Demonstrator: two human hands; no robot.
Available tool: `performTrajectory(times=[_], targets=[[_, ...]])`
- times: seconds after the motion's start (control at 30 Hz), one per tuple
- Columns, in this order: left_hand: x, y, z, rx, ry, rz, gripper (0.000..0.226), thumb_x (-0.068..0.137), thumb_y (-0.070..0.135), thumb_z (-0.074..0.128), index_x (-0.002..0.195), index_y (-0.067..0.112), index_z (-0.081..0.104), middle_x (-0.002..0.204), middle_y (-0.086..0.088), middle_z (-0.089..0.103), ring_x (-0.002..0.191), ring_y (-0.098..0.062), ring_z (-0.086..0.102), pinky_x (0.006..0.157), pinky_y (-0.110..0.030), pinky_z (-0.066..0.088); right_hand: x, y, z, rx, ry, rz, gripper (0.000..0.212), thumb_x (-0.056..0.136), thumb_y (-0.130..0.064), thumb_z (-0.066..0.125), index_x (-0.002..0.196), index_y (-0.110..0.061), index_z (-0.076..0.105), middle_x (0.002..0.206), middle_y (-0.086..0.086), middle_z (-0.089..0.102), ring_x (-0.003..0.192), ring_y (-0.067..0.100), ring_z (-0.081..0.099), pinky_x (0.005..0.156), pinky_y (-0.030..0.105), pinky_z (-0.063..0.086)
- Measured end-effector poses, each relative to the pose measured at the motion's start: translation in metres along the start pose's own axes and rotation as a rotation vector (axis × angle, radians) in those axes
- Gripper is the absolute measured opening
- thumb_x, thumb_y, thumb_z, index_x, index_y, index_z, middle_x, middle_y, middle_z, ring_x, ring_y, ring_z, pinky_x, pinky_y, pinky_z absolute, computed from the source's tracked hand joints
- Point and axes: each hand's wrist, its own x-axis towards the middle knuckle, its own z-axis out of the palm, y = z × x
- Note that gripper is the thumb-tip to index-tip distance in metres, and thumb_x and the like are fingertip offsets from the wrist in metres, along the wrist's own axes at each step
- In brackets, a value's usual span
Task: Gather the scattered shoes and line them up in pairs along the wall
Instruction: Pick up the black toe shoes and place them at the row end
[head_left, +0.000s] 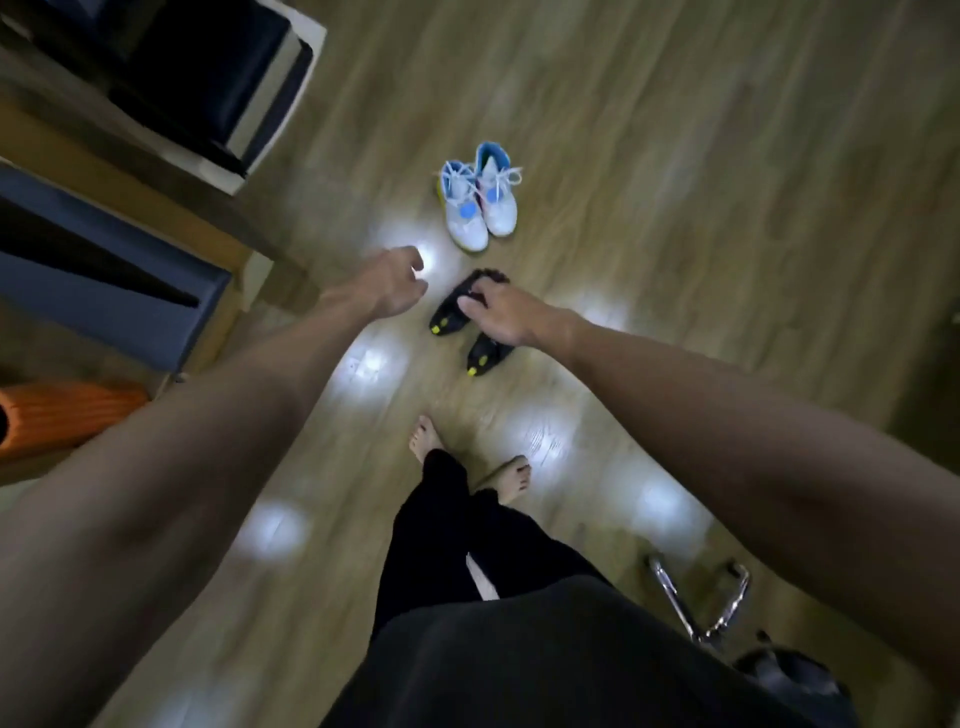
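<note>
A pair of white sneakers with light-blue trim (478, 197) stands side by side on the wooden floor ahead of me. Closer to me are two black shoes with yellow marks: one (451, 310) under my fingers and one (485, 353) below my palm. My right hand (501, 314) reaches down over them, fingers curled on the upper black shoe. My left hand (397, 280) hovers to the left of the black shoes, fingers loosely curled, holding nothing.
Dark blue and black cushioned furniture with white frames (171, 98) lines the left side, with an orange object (67, 415) near it. A chrome chair base (701, 597) stands at the lower right. My bare feet (467, 467) are just behind the black shoes.
</note>
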Motion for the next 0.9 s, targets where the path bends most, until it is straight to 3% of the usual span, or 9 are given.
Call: performTrajectory(times=[0.2,0.33,0.47,0.57,0.73,0.8,0.9], targets=[[0.085,-0.055,0.106,0.187,-0.058,0.07,0.035,0.09,0.025,0.052,0.122,0.01,0.053,0.121,-0.014,0.061,0.113,-0.034,0.054,0.094,-0.039,0.046,0.092,0.063,0.093,0.065,-0.028,0.012,0.056,0.102,-0.045,0.029,0.14,-0.005,0.034,0.133,0.017,0.047,0.119,0.032,0.048,0.084,0.034,0.036],[0.145,-0.093,0.185,0.292,-0.099,0.17,0.031,0.09,0.021,0.052,0.119,0.011,0.053,0.12,-0.011,0.059,0.109,-0.033,0.056,0.089,-0.041,0.048,0.152,0.113,0.156,0.155,-0.002,0.043,0.044,0.103,-0.035,0.031,0.136,-0.007,0.038,0.132,0.015,0.044,0.122,0.028,0.044,0.09,0.031,0.034],[0.211,-0.125,0.25,0.382,-0.12,0.261,0.037,0.091,0.026,0.053,0.123,0.007,0.051,0.125,-0.012,0.055,0.112,-0.032,0.053,0.092,-0.044,0.046,0.212,0.156,0.215,0.224,0.055,0.107,0.056,0.102,-0.037,0.035,0.148,-0.011,0.018,0.14,0.017,0.041,0.125,0.031,0.046,0.1,0.038,0.038],[0.257,-0.145,0.287,0.45,-0.141,0.32,0.036,0.091,0.029,0.053,0.12,0.008,0.053,0.121,-0.011,0.054,0.106,-0.032,0.055,0.089,-0.042,0.047,0.252,0.18,0.252,0.279,0.076,0.128,0.048,0.101,-0.037,0.037,0.142,-0.014,0.026,0.135,0.015,0.045,0.118,0.031,0.05,0.098,0.047,0.041],[0.32,-0.175,0.33,0.556,-0.305,0.281,0.029,0.094,0.028,0.046,0.11,0.011,0.064,0.12,-0.008,0.057,0.104,-0.029,0.058,0.088,-0.039,0.049,0.306,0.216,0.304,0.27,0.04,0.242,0.04,0.1,-0.037,0.041,0.126,-0.006,0.04,0.127,0.021,0.042,0.119,0.039,0.045,0.1,0.048,0.04],[0.335,-0.185,0.346,0.607,-0.33,0.359,0.031,0.097,0.026,0.042,0.11,0.012,0.066,0.12,-0.008,0.053,0.106,-0.028,0.057,0.083,-0.034,0.045,0.319,0.23,0.318,0.203,-0.064,0.298,0.043,0.099,-0.039,0.04,0.129,-0.008,0.043,0.134,0.022,0.037,0.126,0.04,0.038,0.103,0.047,0.037],[0.348,-0.197,0.36,0.654,-0.24,0.564,0.024,0.093,0.018,0.049,0.102,0.014,0.07,0.115,-0.009,0.045,0.103,-0.025,0.052,0.076,-0.031,0.042,0.332,0.244,0.328,0.089,-0.176,0.273,0.042,0.099,-0.036,0.04,0.13,-0.009,0.049,0.137,0.018,0.043,0.128,0.035,0.037,0.107,0.041,0.03]])
